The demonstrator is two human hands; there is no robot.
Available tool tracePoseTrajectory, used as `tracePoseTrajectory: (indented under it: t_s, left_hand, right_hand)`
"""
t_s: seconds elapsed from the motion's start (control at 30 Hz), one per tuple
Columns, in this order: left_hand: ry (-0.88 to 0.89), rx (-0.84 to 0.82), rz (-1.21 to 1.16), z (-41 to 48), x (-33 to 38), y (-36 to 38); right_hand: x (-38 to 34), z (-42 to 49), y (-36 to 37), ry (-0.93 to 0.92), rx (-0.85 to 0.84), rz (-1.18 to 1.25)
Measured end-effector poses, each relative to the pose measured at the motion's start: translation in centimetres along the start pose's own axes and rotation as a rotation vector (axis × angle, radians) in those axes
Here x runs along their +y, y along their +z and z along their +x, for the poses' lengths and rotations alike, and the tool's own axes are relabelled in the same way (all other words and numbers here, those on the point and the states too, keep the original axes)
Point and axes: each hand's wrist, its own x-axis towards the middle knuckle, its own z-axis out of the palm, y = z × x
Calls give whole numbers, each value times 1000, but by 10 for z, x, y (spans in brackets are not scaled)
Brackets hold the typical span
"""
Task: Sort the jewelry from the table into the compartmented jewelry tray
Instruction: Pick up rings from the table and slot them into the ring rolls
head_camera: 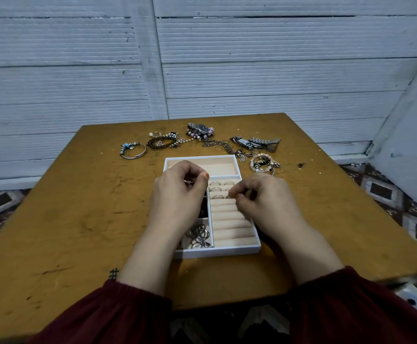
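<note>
The scuffed ochre wooden table [78, 194] leaves bare room to either side of the hands. The rectangular jewelry tray [217, 253], white-rimmed and lined with beige velvet, lies under both hands. The right hand [264, 199] pinches a thin metal ring [228, 196] at the padded ring rolls [227, 219]. The left hand [180, 192] is curled just left of that pinch, and whether it holds anything cannot be told. Well beyond the pinch, past the tray's far edge, lie 2 steel watches [254, 142], bead bracelets [262, 161] and a bangle [134, 151]. Nearer than the pinch and to its left, looped silver hoops [198, 235] fill a compartment.
</note>
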Motion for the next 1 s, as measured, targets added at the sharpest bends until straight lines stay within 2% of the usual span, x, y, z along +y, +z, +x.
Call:
tracePoseTrajectory:
  t_s: [0.2,0.57,1.0]
  left_hand:
    - [0,11,-11,2,-3,-1]
    - [-8,15,-5,1,1,-5]
    - [-14,20,0,1,0,-6]
  right_hand:
    - [0,1,1,-9,9,38]
    - [4,3,-2,97,68,191]
    - [2,3,1,132,22,234]
